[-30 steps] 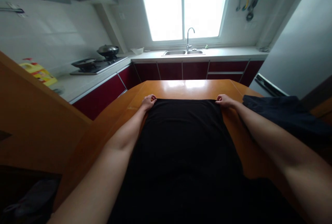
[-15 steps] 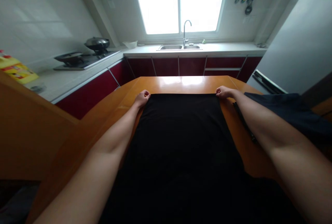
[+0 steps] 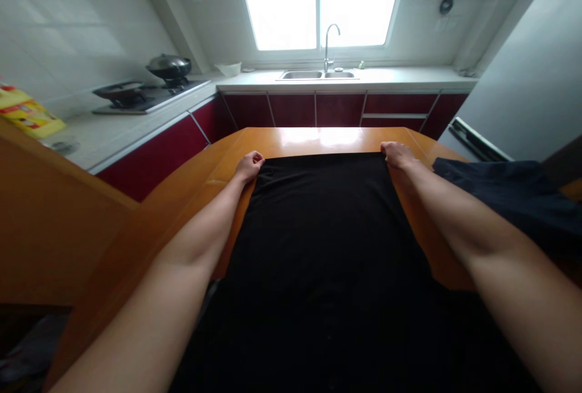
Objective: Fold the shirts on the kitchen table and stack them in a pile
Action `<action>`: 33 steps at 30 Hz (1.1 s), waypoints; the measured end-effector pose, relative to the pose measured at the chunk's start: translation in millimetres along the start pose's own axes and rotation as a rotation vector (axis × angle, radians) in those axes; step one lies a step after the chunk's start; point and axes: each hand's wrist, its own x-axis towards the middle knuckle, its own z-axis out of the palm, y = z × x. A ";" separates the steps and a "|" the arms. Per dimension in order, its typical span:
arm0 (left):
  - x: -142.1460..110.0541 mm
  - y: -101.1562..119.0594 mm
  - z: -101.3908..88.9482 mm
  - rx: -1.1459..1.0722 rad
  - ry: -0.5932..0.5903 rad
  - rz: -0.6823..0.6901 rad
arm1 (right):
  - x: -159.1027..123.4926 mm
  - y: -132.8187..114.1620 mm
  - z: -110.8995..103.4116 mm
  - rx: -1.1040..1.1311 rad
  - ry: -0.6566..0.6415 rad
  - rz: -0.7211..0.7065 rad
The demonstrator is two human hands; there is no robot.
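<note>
A black garment (image 3: 325, 235), seemingly a shirt, lies spread over the wooden table (image 3: 313, 139), its far edge drawn straight between my hands. My left hand (image 3: 250, 166) pinches the far left corner. At the far right corner, my right hand (image 3: 398, 154) has its fingers closed on the cloth. The near part of the garment widens out toward me and runs past the bottom of the view, where folds are hard to make out in the dark fabric.
Dark blue cloth (image 3: 509, 190) lies on the right, beyond my right forearm. Behind the table run red cabinets (image 3: 339, 109) with a sink (image 3: 302, 74) above. A stove with a lidded pot (image 3: 169, 67) stands at left, near a yellow bottle (image 3: 31, 115). A fridge (image 3: 531, 71) stands right.
My right hand has lifted slightly and moved a bit outward, raising the right end of the far edge. Both hands keep their hold. The camera view has shifted a little.
</note>
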 end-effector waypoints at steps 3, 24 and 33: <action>2.7 -2.7 1.4 -0.001 0.002 -0.003 | -2.5 1.7 8.4 0.032 0.043 0.013; -61.5 125.7 49.6 0.097 -0.183 0.426 | -96.6 -182.5 46.0 0.186 0.084 -0.352; -68.6 66.4 26.6 0.263 -0.240 0.088 | -78.3 -86.9 44.3 0.114 -0.060 -0.044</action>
